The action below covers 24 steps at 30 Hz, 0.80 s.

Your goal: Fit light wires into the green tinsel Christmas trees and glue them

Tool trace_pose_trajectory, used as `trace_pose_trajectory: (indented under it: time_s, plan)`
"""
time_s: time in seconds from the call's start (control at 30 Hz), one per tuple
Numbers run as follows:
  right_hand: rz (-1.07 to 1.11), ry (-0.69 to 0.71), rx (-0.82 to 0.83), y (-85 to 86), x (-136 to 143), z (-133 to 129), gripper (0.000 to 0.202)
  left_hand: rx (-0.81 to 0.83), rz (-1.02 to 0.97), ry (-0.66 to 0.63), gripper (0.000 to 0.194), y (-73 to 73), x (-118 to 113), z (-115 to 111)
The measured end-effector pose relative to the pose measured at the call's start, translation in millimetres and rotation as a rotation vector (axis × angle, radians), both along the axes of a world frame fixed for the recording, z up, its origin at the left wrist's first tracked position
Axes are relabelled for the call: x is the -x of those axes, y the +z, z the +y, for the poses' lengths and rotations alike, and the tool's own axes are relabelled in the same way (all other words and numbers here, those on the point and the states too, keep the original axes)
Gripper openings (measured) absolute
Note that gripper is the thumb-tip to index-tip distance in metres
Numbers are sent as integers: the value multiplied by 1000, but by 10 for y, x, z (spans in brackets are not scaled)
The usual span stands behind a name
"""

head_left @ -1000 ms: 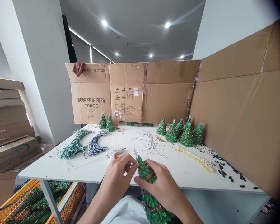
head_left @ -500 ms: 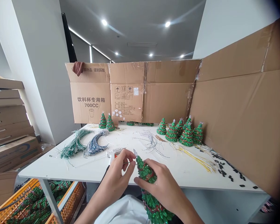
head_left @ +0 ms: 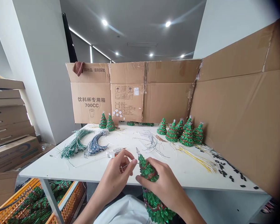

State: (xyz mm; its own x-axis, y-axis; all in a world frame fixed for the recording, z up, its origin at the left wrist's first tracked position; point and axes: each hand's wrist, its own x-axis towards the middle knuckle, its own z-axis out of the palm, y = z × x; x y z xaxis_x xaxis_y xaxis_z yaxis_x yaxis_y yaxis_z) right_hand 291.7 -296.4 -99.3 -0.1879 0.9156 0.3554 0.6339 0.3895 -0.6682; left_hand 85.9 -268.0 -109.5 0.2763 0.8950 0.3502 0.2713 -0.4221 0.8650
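A green tinsel Christmas tree with red garland and a silvery tip leans over my lap at the table's front edge. My right hand wraps round its upper part, thumb in front. Just left of the tip, my left hand pinches a thin wire between thumb and forefinger, its end close to the tree's upper side. Whether that end touches the tree I cannot make out. Partly hidden behind my left hand lies a white glue gun.
A green-white wire bundle and a blue-white one lie left. Finished trees stand back right, two more back left. Yellow wires and black bits lie right. Cardboard walls the table; an orange crate stands below left.
The tree and my right hand have shifted slightly right. My left fingertips have moved a little right too, still pinching the wire beside the tree's top.
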Motion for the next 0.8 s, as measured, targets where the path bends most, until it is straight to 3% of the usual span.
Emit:
trace_pose_trajectory:
  time_s: [0.5,0.8]
  plan:
    - [-17,8,28,-28,36,-9,37,-12,-31,-44,25,17,3,-29]
    - [-12,5,20,-24,39,-3,36,17,71,13,35,2,11,-12]
